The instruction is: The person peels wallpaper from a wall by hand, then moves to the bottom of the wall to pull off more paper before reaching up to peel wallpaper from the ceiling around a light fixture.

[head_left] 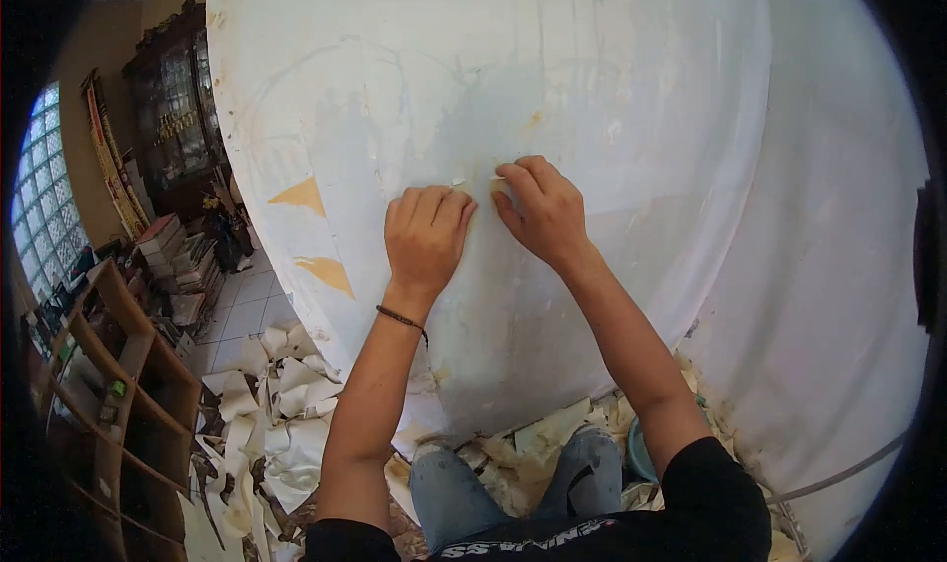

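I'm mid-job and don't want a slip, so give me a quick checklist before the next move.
1. Both hands up at the wall: ok; left hand and right hand are side by side.
2. Firm hold at the right fingertips: cannot tell; the whitish bit there is too small.
3. Bracelet clear of the fingers: ok, on the left wrist.
4. Floor free of litter: not ok; torn paper lies piled.
5. Right arm clear of the teal container: cannot tell; the arm partly covers it.
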Demonstrator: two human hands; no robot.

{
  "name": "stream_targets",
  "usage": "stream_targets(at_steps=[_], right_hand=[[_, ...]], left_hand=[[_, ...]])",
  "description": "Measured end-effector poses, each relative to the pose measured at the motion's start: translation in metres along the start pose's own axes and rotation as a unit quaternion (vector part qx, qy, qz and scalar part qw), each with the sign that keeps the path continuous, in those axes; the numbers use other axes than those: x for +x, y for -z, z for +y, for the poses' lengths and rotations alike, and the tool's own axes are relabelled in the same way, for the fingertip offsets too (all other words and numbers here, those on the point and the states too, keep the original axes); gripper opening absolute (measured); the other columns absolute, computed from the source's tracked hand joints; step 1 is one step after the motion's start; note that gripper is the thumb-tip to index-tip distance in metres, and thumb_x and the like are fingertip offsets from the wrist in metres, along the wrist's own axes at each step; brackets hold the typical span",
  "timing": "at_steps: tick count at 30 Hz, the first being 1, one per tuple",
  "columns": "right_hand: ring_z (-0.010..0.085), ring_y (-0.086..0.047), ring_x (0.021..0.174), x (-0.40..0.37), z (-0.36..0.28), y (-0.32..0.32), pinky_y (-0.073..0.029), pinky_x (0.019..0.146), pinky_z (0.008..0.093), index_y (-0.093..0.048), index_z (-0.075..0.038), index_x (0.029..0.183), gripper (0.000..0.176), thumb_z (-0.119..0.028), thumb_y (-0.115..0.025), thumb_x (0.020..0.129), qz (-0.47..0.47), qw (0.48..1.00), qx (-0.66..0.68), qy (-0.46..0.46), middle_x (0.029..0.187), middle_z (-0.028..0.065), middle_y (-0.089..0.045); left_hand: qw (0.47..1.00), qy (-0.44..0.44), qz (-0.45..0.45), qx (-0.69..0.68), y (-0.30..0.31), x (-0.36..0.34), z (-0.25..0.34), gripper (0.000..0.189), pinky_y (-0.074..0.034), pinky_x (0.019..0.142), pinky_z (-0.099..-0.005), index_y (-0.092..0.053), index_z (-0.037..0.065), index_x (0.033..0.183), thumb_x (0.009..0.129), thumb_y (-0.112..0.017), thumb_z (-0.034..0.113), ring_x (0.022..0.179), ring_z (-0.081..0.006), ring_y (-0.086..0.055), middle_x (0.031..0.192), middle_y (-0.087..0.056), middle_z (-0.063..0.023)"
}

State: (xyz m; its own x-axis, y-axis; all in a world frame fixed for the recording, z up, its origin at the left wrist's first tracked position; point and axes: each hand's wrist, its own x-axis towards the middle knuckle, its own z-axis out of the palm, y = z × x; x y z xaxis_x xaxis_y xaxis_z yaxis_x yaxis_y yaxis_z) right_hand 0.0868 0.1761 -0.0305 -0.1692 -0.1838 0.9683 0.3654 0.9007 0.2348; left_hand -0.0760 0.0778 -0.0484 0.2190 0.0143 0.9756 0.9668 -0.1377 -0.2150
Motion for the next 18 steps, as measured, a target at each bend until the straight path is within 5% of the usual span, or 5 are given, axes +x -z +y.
stream_targets(at_steps=[8, 18], right_hand=[[0.0198, -0.062, 0.075, 0.003, 0.013, -0.008, -0.051, 0.062, 0.0338, -0.064, -0.01, 0.094, 0.017, -0.004, -0.072, 0.08, -0.001, 0.995, -0.071, 0.075, 0.091, 0.0033, -0.061], [0.022, -0.06, 0.079, -0.002, 0.012, -0.007, -0.049, 0.069, 0.0358, -0.059, -0.009, 0.093, 0.014, -0.006, -0.067, 0.083, -0.065, 0.988, -0.117, 0.072, 0.089, 0.0059, -0.056]], left_hand=[[0.999, 0.018, 0.026, 0.038, 0.002, 0.011, -0.002, 0.022, -0.046, 0.077, -0.038, -0.075, 0.013, 0.102, 0.082, -0.083, 0.014, 0.09, -0.0223, -0.063, 0.097, -0.068, 0.0007], [0.997, -0.019, 0.024, 0.074, -0.011, 0.011, -0.007, 0.011, -0.045, 0.078, -0.0364, -0.07, 0.014, 0.094, 0.086, -0.077, 0.014, 0.092, -0.0192, -0.06, 0.093, -0.064, 0.0016]])
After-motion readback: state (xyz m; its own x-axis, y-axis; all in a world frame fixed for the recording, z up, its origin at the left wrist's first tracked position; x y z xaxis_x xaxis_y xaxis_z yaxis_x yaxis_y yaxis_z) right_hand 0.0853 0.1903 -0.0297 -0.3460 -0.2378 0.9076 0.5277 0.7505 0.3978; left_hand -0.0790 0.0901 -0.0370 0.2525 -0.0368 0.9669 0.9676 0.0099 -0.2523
